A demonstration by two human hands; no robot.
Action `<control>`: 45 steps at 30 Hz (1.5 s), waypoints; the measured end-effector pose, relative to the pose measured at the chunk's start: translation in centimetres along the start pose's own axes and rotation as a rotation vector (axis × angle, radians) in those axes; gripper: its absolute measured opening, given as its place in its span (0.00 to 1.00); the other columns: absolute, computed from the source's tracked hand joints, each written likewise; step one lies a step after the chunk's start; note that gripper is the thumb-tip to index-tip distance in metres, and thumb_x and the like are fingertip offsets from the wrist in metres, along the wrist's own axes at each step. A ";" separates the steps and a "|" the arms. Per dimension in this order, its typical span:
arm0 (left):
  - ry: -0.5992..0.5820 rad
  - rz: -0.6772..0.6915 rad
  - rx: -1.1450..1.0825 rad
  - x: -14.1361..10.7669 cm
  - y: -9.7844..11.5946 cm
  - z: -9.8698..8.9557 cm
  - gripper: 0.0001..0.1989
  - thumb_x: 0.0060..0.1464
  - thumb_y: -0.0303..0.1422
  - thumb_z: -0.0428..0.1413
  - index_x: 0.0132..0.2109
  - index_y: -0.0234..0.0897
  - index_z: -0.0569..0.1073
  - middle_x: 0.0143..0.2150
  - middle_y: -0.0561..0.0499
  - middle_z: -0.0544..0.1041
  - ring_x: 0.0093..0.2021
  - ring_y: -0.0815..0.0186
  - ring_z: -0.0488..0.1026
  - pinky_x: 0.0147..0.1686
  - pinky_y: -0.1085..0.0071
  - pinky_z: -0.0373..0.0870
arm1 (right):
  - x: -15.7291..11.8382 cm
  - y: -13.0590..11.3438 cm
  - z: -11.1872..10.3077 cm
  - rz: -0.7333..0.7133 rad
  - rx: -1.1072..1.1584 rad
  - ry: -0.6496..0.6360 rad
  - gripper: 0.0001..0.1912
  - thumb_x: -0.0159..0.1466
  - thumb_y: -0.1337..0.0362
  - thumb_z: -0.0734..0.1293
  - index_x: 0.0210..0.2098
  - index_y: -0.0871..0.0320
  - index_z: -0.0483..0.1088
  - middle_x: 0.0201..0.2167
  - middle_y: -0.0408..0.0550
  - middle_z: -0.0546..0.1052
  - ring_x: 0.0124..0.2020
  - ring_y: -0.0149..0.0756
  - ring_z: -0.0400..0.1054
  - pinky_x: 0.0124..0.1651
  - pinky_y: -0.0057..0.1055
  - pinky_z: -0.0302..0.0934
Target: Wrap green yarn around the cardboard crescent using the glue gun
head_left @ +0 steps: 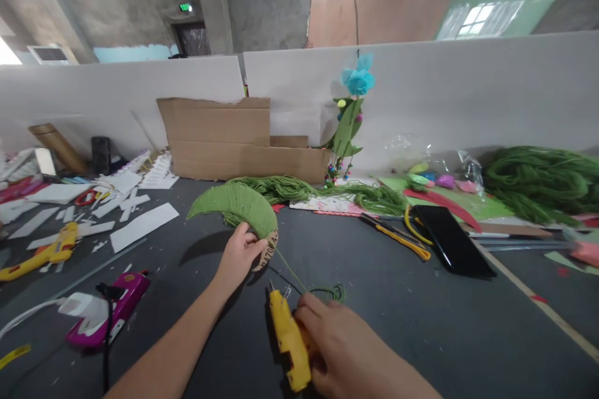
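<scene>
My left hand point(241, 252) pinches the lower end of a crescent-shaped cardboard piece point(234, 202), mostly wrapped in green yarn. Bare brown cardboard with printed letters point(267, 254) shows at that end. From there a single green yarn strand point(291, 269) runs down to my right hand point(339, 340). That hand is closed around the handle side of a yellow hot glue gun point(289, 340), whose nozzle points away from me toward the cardboard; the handle is mostly hidden by the fingers. A small loose coil of yarn point(336, 292) lies just beyond my right knuckles.
Left are a purple power strip point(126, 299) with plugs, another yellow glue gun point(60, 246) and paper scraps point(145, 224). Behind stand cardboard point(215, 143) and a blue-flower decoration point(358, 81). Right are a utility knife point(402, 243), a black phone point(452, 240) and green yarn point(543, 181).
</scene>
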State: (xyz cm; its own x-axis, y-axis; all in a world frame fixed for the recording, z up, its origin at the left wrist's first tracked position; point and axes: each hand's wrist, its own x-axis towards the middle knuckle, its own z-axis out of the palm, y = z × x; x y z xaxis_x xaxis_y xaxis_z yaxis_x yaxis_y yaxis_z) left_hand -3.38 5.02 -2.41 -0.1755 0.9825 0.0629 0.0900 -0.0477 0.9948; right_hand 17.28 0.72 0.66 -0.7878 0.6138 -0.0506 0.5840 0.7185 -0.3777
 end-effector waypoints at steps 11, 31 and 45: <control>-0.116 -0.041 -0.145 -1.1 0.5 1.3 0.15 0.45 0.31 0.57 0.41 0.37 0.62 0.31 0.53 0.76 0.31 0.67 0.72 0.32 0.72 0.65 | 0.7 2.6 -1.2 0.102 0.348 0.386 0.11 0.61 0.58 0.58 0.25 0.56 0.58 0.26 0.45 0.65 0.29 0.33 0.60 0.32 0.29 0.57; -0.104 -0.074 -0.037 -1.8 0.6 1.9 0.15 0.44 0.34 0.57 0.39 0.36 0.61 0.19 0.62 0.62 0.20 0.74 0.59 0.22 0.77 0.53 | 1.1 2.7 0.0 0.225 0.405 0.431 0.13 0.59 0.56 0.60 0.22 0.56 0.56 0.20 0.40 0.62 0.21 0.29 0.57 0.26 0.26 0.55; -0.092 -0.085 -0.030 -1.8 0.6 1.7 0.14 0.44 0.34 0.57 0.36 0.37 0.61 0.19 0.62 0.63 0.19 0.74 0.59 0.22 0.77 0.53 | 1.1 2.5 0.2 0.220 0.409 0.479 0.13 0.58 0.58 0.61 0.20 0.56 0.57 0.19 0.41 0.61 0.20 0.28 0.56 0.23 0.25 0.54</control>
State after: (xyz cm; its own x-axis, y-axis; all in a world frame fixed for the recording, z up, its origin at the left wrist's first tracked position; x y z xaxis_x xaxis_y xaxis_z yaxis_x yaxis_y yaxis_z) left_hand -1.32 3.54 -2.05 -0.0901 0.9955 -0.0276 0.0488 0.0321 0.9983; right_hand 17.83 3.13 -0.55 -0.4296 0.8772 0.2143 0.5254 0.4358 -0.7308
